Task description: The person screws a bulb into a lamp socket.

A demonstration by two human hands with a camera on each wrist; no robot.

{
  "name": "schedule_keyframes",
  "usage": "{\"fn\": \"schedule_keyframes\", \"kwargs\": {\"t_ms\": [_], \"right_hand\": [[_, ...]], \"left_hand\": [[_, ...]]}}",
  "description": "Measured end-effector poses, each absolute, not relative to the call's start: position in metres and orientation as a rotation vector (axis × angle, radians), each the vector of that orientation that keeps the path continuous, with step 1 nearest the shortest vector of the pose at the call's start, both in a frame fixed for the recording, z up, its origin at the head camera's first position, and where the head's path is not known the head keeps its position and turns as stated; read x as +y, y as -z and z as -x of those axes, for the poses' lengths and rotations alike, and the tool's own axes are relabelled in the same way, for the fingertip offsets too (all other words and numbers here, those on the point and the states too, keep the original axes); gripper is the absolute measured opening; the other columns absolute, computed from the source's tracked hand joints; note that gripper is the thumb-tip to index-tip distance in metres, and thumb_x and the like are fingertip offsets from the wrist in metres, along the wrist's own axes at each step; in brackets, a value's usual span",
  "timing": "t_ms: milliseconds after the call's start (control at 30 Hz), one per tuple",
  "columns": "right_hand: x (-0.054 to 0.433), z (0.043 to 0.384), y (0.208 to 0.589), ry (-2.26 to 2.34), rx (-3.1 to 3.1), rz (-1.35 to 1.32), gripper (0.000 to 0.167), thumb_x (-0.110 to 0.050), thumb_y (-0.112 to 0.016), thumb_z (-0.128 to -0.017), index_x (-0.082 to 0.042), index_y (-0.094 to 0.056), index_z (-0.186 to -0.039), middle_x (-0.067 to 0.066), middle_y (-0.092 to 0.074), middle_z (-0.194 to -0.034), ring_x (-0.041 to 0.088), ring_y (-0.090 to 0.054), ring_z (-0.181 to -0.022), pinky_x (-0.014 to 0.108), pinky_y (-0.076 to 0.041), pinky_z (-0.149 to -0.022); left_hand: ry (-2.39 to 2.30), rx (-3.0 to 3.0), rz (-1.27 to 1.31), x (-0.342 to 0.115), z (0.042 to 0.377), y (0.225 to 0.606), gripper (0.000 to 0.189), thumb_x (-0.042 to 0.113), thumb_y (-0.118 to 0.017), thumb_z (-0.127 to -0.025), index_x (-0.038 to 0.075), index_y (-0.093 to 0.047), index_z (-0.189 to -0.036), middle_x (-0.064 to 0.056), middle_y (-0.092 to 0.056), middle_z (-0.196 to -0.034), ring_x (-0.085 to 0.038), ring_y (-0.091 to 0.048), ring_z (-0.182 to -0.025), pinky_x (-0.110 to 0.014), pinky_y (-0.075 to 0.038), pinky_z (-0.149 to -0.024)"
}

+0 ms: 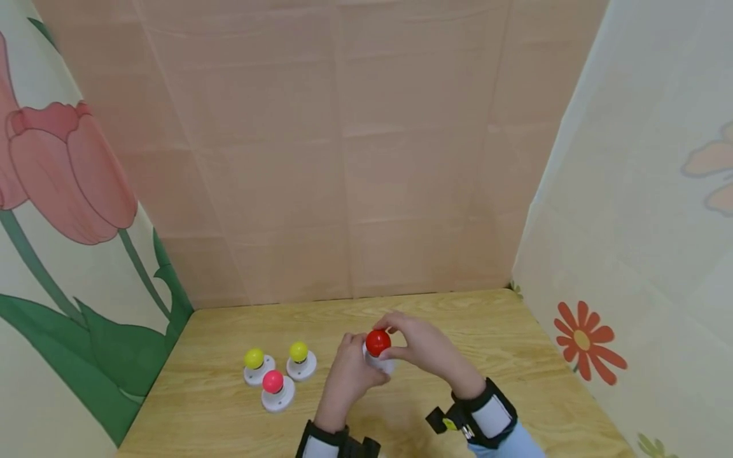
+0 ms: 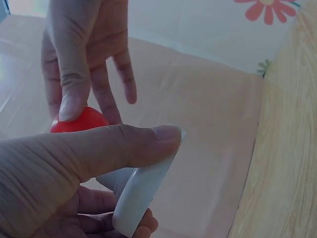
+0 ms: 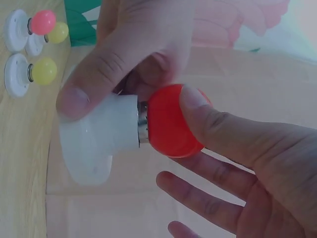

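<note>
Above the table, my left hand (image 1: 353, 371) grips a white lamp holder (image 3: 99, 136) by its round base, thumb on one face and fingers behind. A red light bulb (image 3: 173, 121) sits in the holder's socket, a band of its metal cap showing at the socket's mouth. My right hand (image 1: 426, 346) pinches the red bulb's globe between thumb and fingers, the other fingers spread apart. In the left wrist view the left thumb covers part of the red bulb (image 2: 81, 119) and the holder (image 2: 143, 193).
On the wooden table (image 1: 229, 439), left of my hands, stand three white lamp holders with bulbs: a yellow bulb (image 1: 254, 358), another yellow bulb (image 1: 298, 352) and a pink bulb (image 1: 273, 381). A tan back sheet (image 1: 343, 159) and flower-printed side sheets enclose the table.
</note>
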State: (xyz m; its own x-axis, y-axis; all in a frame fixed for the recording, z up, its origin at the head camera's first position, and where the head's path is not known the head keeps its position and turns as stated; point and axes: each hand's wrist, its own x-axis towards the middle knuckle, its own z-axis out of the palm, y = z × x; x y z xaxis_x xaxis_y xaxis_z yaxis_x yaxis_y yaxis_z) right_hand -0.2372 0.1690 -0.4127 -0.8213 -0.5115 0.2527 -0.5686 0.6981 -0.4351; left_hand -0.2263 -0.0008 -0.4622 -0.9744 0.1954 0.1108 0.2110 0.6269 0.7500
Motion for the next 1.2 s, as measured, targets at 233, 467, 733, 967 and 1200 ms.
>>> {"fn": "schedule_keyframes", "kwargs": {"t_ms": [233, 467, 733, 967, 1200], "right_hand": [[0.166, 0.234, 0.413, -0.723, -2.809, -0.783, 0.047, -0.036, -0.078, -0.08, -0.014, -0.063, -0.12, -0.002, -0.067, -0.111, 0.017, -0.063, -0.094, 0.033, -0.055, -0.079], [0.144, 0.226, 0.423, -0.53, -2.752, -0.38, 0.061, -0.064, -0.07, -0.075, -0.011, -0.056, -0.101, -0.002, -0.055, -0.075, 0.009, -0.044, -0.053, 0.019, -0.039, -0.044], [0.143, 0.226, 0.422, -0.543, -2.778, -0.383, 0.048, -0.053, -0.076, -0.076, -0.013, -0.052, -0.091, -0.004, -0.051, -0.073, 0.008, -0.044, -0.056, 0.019, -0.04, -0.047], [0.155, 0.232, 0.411, -0.8, -2.818, -0.677, 0.035, -0.023, -0.083, -0.075, -0.009, -0.063, -0.1, 0.0, -0.063, -0.092, 0.012, -0.059, -0.078, 0.024, -0.054, -0.066], [0.168, 0.241, 0.406, -0.913, -2.835, -1.011, 0.034, -0.007, -0.077, -0.079, -0.007, -0.067, -0.112, 0.005, -0.069, -0.109, 0.021, -0.065, -0.098, 0.037, -0.056, -0.085]], "left_hand": [[1.304, -2.816, 0.366, -0.001, 0.227, 0.462, 0.068, 0.017, -0.091, -0.062, 0.003, -0.06, -0.122, -0.011, -0.057, -0.112, -0.027, -0.057, -0.099, -0.052, -0.051, -0.09], [1.29, -2.817, 0.393, -0.001, 0.229, 0.463, 0.065, 0.018, -0.09, -0.064, 0.005, -0.062, -0.12, -0.01, -0.057, -0.111, -0.025, -0.057, -0.099, -0.047, -0.053, -0.088], [1.277, -2.83, 0.399, 0.0, 0.229, 0.463, 0.065, 0.017, -0.091, -0.063, 0.004, -0.062, -0.119, -0.008, -0.058, -0.109, -0.023, -0.055, -0.097, -0.046, -0.053, -0.087], [1.276, -2.825, 0.413, 0.001, 0.228, 0.465, 0.066, 0.017, -0.091, -0.062, 0.002, -0.061, -0.119, -0.01, -0.057, -0.107, -0.025, -0.056, -0.096, -0.049, -0.052, -0.087], [1.278, -2.837, 0.401, 0.003, 0.228, 0.466, 0.071, 0.019, -0.091, -0.062, 0.001, -0.059, -0.123, -0.01, -0.056, -0.109, -0.025, -0.057, -0.097, -0.048, -0.053, -0.087]]}}
